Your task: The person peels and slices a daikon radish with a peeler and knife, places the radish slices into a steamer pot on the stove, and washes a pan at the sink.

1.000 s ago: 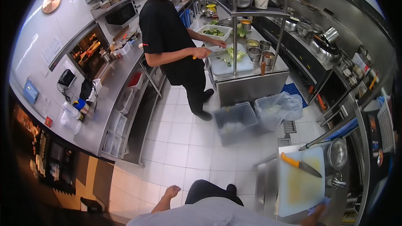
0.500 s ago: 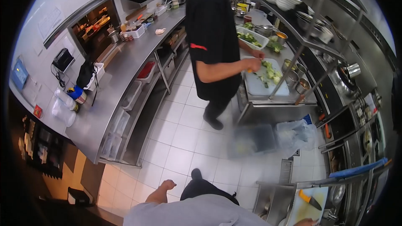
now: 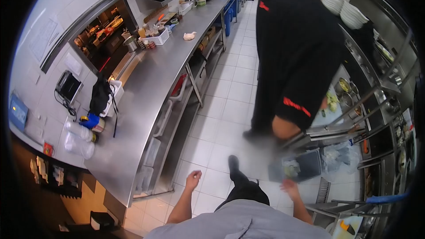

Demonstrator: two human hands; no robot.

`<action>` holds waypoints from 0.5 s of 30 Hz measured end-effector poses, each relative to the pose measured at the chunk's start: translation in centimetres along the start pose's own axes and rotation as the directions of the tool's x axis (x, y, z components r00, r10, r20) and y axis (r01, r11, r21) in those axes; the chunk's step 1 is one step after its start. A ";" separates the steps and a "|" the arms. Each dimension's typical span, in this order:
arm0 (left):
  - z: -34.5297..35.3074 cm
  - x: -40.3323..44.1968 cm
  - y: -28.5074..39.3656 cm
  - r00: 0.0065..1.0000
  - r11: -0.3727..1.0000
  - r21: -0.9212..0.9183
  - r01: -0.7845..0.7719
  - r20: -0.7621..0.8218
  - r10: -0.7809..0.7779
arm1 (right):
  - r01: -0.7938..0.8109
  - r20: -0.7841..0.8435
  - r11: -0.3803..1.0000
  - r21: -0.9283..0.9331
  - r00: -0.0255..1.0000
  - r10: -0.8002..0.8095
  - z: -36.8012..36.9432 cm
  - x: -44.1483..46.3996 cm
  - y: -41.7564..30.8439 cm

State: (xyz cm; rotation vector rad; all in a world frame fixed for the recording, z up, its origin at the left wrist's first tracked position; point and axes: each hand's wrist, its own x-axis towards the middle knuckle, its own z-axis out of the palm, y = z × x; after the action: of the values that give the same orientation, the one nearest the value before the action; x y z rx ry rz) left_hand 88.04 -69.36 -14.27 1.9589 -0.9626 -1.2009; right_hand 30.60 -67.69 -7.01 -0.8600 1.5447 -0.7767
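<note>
My left hand (image 3: 193, 179) hangs in the air over the white tiled floor, to the right of the steel counter's lower shelves. Its fingers are loosely curled with gaps, and nothing shows in them. My right hand (image 3: 290, 188) is also in the air, fingers apart and without a thing in it. Nearest to it is a grey plastic tub (image 3: 308, 164) on the floor, holding pale green scraps. Beside that tub lies a clear plastic bag (image 3: 341, 157). Neither hand touches anything that I can see.
A co-worker in black (image 3: 296, 57) stands ahead on the right, partly hiding a board with chopped greens (image 3: 330, 106). A long steel counter (image 3: 146, 88) runs along the left. A yellow-handled knife (image 3: 347, 228) lies at bottom right. The tiled aisle (image 3: 234, 66) runs between.
My view has turned and moved forward. My right hand has come away from the board with the knife and now hangs by my side. The co-worker appears closer and bends further over.
</note>
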 end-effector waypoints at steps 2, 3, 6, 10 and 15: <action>-1.8 -1.3 -3.2 0.999 0.996 0.086 0.013 0.043 -0.016 | -0.045 0.147 0.963 -0.267 0.985 0.087 2.5 5.3 -1.5; -2.9 -2.1 -5.7 0.997 0.986 0.161 -0.044 0.064 0.034 | -0.063 0.156 0.963 -0.263 0.982 0.107 3.7 7.1 -2.5; -7.5 -5.4 -10.1 0.958 0.742 0.654 -0.145 0.282 -0.061 | 0.007 0.199 0.916 -0.400 0.977 0.079 8.0 14.3 -4.6; -9.9 -3.2 -4.5 0.896 0.856 0.299 0.421 0.011 -0.445 | 0.337 0.237 0.834 -0.436 0.937 -0.255 10.2 25.0 4.4; -12.8 7.9 3.0 0.941 0.939 0.099 0.331 -0.105 -0.321 | -0.005 0.089 0.639 -0.769 0.990 0.114 11.8 22.8 -4.8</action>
State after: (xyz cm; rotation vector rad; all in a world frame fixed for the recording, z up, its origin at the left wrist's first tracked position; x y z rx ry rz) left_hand 101.44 -75.69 -10.56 2.3108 -0.6920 -1.2457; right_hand 40.87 -89.96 -16.08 -1.4375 1.7850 0.0562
